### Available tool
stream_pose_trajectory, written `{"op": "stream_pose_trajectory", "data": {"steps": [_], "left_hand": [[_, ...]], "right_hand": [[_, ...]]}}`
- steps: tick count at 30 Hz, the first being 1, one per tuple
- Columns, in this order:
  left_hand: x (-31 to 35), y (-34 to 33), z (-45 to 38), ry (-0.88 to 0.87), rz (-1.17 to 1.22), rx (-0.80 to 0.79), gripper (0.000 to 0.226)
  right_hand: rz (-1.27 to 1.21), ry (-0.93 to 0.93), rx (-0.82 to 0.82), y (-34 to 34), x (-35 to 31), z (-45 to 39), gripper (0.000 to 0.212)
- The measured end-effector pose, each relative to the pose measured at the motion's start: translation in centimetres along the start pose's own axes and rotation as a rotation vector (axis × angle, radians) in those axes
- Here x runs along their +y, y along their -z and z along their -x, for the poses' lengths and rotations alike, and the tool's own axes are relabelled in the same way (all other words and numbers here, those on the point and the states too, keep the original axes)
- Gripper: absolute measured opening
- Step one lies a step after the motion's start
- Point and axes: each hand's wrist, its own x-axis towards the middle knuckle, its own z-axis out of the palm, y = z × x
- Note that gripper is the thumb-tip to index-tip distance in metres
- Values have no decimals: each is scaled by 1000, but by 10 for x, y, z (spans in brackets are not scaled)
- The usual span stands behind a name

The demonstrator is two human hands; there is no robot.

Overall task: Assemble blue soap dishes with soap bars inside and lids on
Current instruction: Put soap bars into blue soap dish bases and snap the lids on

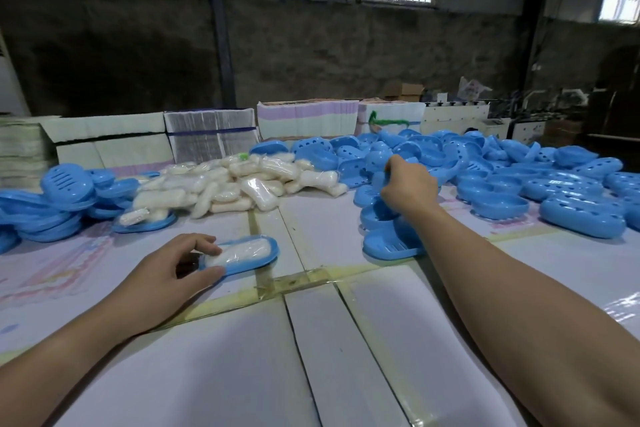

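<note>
Far left, stacked blue lids [52,204]. My left hand [173,274] pinches the near end of a blue dish base [266,255] on the table [346,357], a wrapped soap bar [242,251] lying inside. Behind, the soap pile [235,184]. My right hand [408,187] reaches into the blue dish pile [519,177]; grip unclear.

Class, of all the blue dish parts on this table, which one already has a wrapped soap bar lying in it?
The blue tray held by the left hand; a wrapped soap bar lies in it.
</note>
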Motion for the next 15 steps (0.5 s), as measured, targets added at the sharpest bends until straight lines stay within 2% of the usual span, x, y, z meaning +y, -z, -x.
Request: {"op": "stream_pose_trajectory", "data": {"steps": [4, 8, 12, 15], "left_hand": [[0, 0, 0, 2, 5, -2, 21], [0, 1, 0, -3, -4, 4, 20], [1, 0, 0, -4, -4, 14, 19], [2, 0, 1, 3, 12, 18, 22]], "right_hand": [[-160, 142, 60, 2, -18, 7, 30], [-417, 268, -43, 1, -37, 18, 32], [-756, 230, -75, 8, -61, 35, 36], [-1069, 146, -261, 15, -87, 53, 41]]}}
